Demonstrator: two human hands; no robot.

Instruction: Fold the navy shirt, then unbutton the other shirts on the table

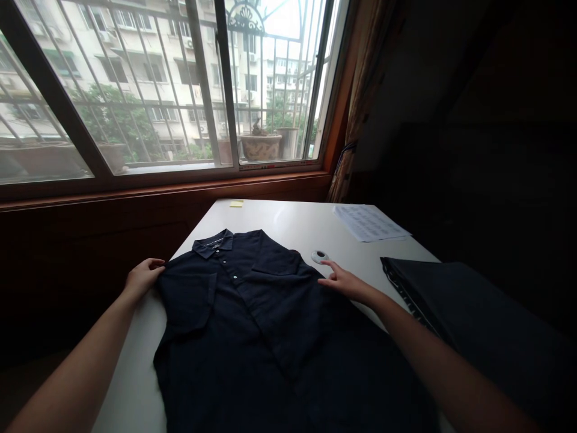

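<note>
A dark navy button-up shirt lies front up on the white table, its collar toward the window and its short sleeves folded inward over the front. My left hand is at the shirt's left shoulder edge, its fingers closed on the cloth there. Over the shirt's right side edge is my right hand, index finger stretched out and thumb apart, with nothing held. Just beyond that fingertip sits a small round white object with a dark centre. The shirt's lower part runs out of view at the bottom.
The white table stands below a barred window. Printed sheets lie at its far right, and a yellow sticky note at the far edge. Dark folded cloth lies on the right. A curtain hangs beside the window.
</note>
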